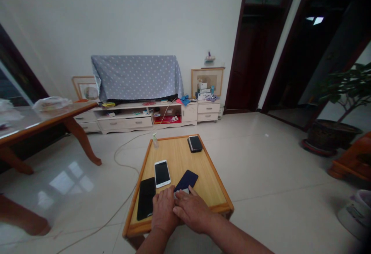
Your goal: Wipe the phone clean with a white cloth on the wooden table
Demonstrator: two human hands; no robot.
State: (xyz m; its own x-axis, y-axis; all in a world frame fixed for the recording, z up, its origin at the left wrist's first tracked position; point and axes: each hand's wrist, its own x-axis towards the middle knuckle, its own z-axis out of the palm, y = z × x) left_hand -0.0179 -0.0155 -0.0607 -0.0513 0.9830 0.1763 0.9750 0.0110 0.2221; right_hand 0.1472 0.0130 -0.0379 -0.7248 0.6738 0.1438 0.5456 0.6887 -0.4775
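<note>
My left hand [165, 207] and my right hand [191, 209] meet over the near edge of a small wooden table, fingers curled and pressed together. Between and under the fingertips shows a light grey piece [183, 191], mostly covered, whose kind I cannot tell. It touches or overlaps the near end of a dark blue phone-shaped slab [187, 180], lying tilted on the table. Beside my left hand lies a large black phone or tablet [146, 198]. A white smartphone [162, 173] rests face up just beyond it.
The low table [179, 146] has a raised wooden rim. At its far corners stand a small pump bottle [155, 141] and stacked phones [195, 143]. A cable [124, 165] runs over the floor at left. Farther off are a bigger table [78, 109] and a white cabinet [124, 122].
</note>
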